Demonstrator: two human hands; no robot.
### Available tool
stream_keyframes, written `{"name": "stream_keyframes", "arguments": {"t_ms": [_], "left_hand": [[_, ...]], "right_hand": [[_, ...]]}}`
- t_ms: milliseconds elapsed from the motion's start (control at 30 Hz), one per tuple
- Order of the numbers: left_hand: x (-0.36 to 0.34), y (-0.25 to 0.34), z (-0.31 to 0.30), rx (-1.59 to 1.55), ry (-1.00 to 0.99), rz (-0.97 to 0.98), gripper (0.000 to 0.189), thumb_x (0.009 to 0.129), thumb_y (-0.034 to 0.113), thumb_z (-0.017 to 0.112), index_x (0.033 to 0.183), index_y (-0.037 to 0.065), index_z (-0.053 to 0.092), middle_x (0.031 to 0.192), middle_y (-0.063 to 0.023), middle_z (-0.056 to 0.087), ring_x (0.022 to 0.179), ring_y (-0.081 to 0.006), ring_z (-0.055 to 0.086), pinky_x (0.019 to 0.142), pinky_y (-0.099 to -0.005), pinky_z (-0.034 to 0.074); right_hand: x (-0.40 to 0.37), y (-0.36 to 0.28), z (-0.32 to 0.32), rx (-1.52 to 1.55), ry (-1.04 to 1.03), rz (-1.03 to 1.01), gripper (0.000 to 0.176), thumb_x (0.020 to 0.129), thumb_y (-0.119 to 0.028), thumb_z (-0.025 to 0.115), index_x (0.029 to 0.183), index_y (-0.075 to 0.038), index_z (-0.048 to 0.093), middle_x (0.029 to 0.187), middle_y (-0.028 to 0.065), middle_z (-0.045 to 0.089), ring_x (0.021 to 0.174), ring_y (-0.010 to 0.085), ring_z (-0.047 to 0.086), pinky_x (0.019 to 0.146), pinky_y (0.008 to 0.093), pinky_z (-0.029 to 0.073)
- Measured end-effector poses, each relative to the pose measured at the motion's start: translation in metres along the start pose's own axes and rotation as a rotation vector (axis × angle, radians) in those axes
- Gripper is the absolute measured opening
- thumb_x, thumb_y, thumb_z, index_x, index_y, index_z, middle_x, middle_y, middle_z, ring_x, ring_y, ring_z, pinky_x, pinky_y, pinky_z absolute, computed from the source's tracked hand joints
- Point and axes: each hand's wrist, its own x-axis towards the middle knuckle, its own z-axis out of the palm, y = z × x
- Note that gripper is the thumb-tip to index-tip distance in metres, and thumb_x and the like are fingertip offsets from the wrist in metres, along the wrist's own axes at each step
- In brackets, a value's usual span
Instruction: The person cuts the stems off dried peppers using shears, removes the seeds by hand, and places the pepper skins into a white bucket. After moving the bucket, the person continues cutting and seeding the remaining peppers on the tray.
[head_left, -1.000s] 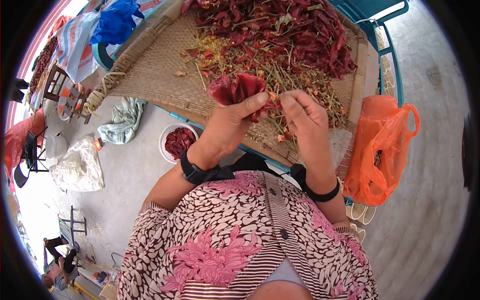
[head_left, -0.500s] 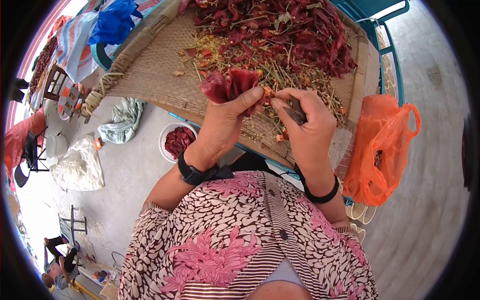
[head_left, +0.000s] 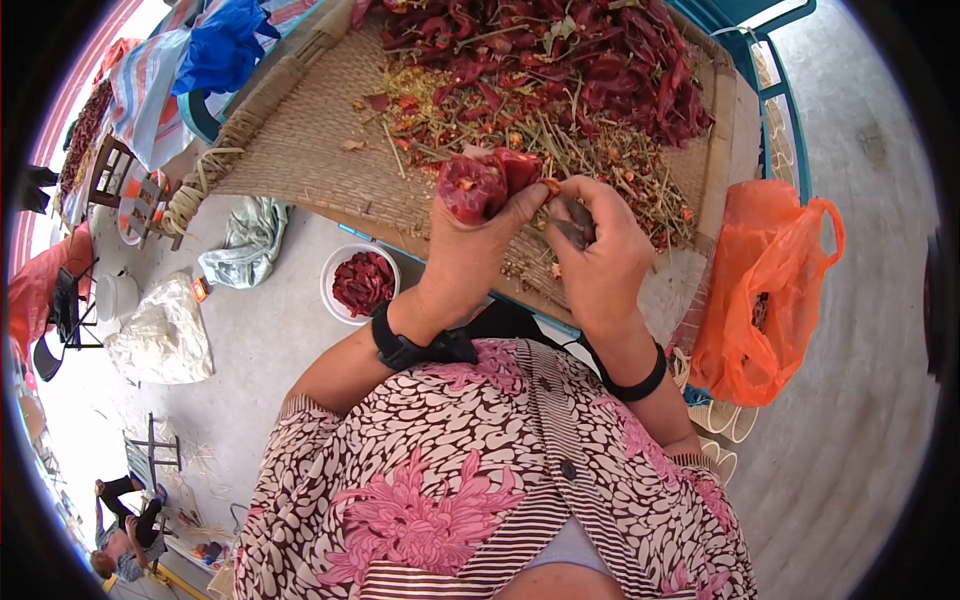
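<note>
In my left hand (head_left: 470,245) I grip red dried peppers (head_left: 472,190), held up over the near edge of a woven mat (head_left: 300,150). My right hand (head_left: 600,245) is closed on a small dark tool (head_left: 572,222), its fingertips meeting my left thumb at the peppers. Beyond both hands a heap of dark red peppers (head_left: 620,85) covers the far part of the mat. Loose stems and orange bits (head_left: 600,160) are scattered between the heap and my hands, beside a patch of yellow seeds (head_left: 415,85).
A white bowl of red pieces (head_left: 362,283) stands on the floor left of my forearm. An orange plastic bag (head_left: 755,300) hangs at the mat's right side. Plastic sheets (head_left: 165,330) lie on the floor at left. Another person (head_left: 130,535) sits far off at lower left.
Both hands have shifted slightly; the left has moved a little right and turned, so the peppers now show a round end. The tool in the right hand is angled differently.
</note>
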Motion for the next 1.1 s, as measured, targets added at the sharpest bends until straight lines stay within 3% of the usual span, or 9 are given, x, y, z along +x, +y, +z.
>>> {"name": "stream_keyframes", "arguments": {"t_ms": [167, 267, 367, 500, 567, 667, 767, 867, 1100], "left_hand": [[0.001, 0.008, -0.002, -0.001, -0.150, -0.033, 0.026, 0.083, 0.003, 0.071, 0.105, 0.005, 0.056, 0.097, -0.0003, 0.064, 0.089, -0.0085, 0.059, 0.079, -0.0238, 0.048], [0.003, 0.011, -0.008, 0.056, -0.192, -0.045, 0.029, 0.082, 0.004, 0.072, 0.106, 0.005, 0.056, 0.097, -0.0004, 0.064, 0.089, -0.0086, 0.059, 0.080, -0.0243, 0.048], [0.002, 0.010, -0.011, 0.094, -0.195, -0.030, 0.029, 0.082, 0.004, 0.072, 0.107, 0.005, 0.056, 0.096, 0.0005, 0.064, 0.088, -0.0068, 0.059, 0.077, -0.0237, 0.048], [0.004, 0.014, -0.013, 0.071, -0.213, -0.054, 0.024, 0.083, 0.004, 0.071, 0.104, 0.005, 0.059, 0.093, 0.0009, 0.065, 0.087, -0.0070, 0.059, 0.076, -0.0240, 0.048], [0.005, 0.002, -0.017, -0.085, -0.138, -0.176, 0.022, 0.083, 0.005, 0.071, 0.102, 0.005, 0.060, 0.092, 0.0008, 0.065, 0.085, -0.0077, 0.060, 0.074, -0.0240, 0.048], [0.008, -0.002, -0.023, -0.249, -0.057, -0.281, 0.021, 0.083, 0.007, 0.072, 0.101, 0.006, 0.061, 0.091, 0.0006, 0.065, 0.081, -0.0087, 0.060, 0.070, -0.0232, 0.048], [0.007, 0.003, -0.025, -0.327, -0.018, -0.299, 0.021, 0.083, 0.006, 0.071, 0.102, 0.006, 0.061, 0.090, -0.0010, 0.065, 0.077, -0.0110, 0.059, 0.069, -0.0244, 0.047], [0.007, 0.008, -0.024, -0.365, 0.003, -0.293, 0.020, 0.083, 0.006, 0.071, 0.101, 0.005, 0.062, 0.090, -0.0020, 0.065, 0.076, -0.0119, 0.059, 0.069, -0.0252, 0.047], [0.005, 0.011, -0.022, -0.366, -0.026, -0.298, 0.022, 0.081, 0.009, 0.073, 0.100, 0.008, 0.062, 0.091, 0.0006, 0.065, 0.079, -0.0092, 0.059, 0.069, -0.0230, 0.046]], "right_hand": [[0.009, 0.008, -0.013, 0.323, -0.171, 0.410, 0.017, 0.077, -0.005, 0.069, 0.092, -0.004, 0.063, 0.070, -0.0016, 0.059, 0.059, 0.0044, 0.052, 0.054, 0.0220, 0.042], [0.011, 0.005, -0.022, 0.476, -0.273, 0.512, 0.012, 0.079, -0.006, 0.067, 0.089, -0.002, 0.063, 0.066, -0.0065, 0.052, 0.057, 0.0005, 0.040, 0.052, 0.0185, 0.034], [0.010, 0.009, -0.023, 0.588, -0.339, 0.539, 0.012, 0.080, -0.008, 0.067, 0.089, -0.002, 0.062, 0.065, -0.0083, 0.049, 0.055, -0.0004, 0.038, 0.049, 0.0181, 0.033], [0.011, 0.009, -0.027, 0.835, -0.434, 0.799, 0.019, 0.083, -0.016, 0.069, 0.092, -0.002, 0.061, 0.065, -0.0073, 0.047, 0.056, -0.0002, 0.041, 0.050, 0.0179, 0.035], [0.010, 0.011, -0.025, 0.822, -0.474, 0.810, 0.026, 0.085, -0.022, 0.070, 0.095, -0.001, 0.060, 0.068, -0.0057, 0.049, 0.057, 0.0004, 0.043, 0.049, 0.0179, 0.036], [0.009, 0.004, -0.023, 0.598, -0.365, 0.502, 0.033, 0.089, -0.030, 0.067, 0.099, 0.000, 0.058, 0.073, -0.0031, 0.052, 0.059, 0.0040, 0.044, 0.052, 0.0207, 0.038], [0.009, -0.003, -0.032, 0.603, -0.345, 0.382, 0.034, 0.092, -0.032, 0.062, 0.102, 0.000, 0.056, 0.075, 0.0010, 0.054, 0.062, 0.0091, 0.047, 0.056, 0.0259, 0.041], [0.004, -0.010, -0.035, 0.344, -0.387, 0.175, 0.030, 0.093, -0.029, 0.061, 0.102, -0.001, 0.056, 0.073, 0.0049, 0.053, 0.065, 0.0138, 0.049, 0.060, 0.0296, 0.043], [0.002, -0.012, -0.030, 0.076, -0.353, 0.012, 0.031, 0.089, -0.034, 0.062, 0.098, -0.005, 0.058, 0.079, 0.0097, 0.058, 0.068, 0.0278, 0.060, 0.060, 0.0351, 0.046]]}}
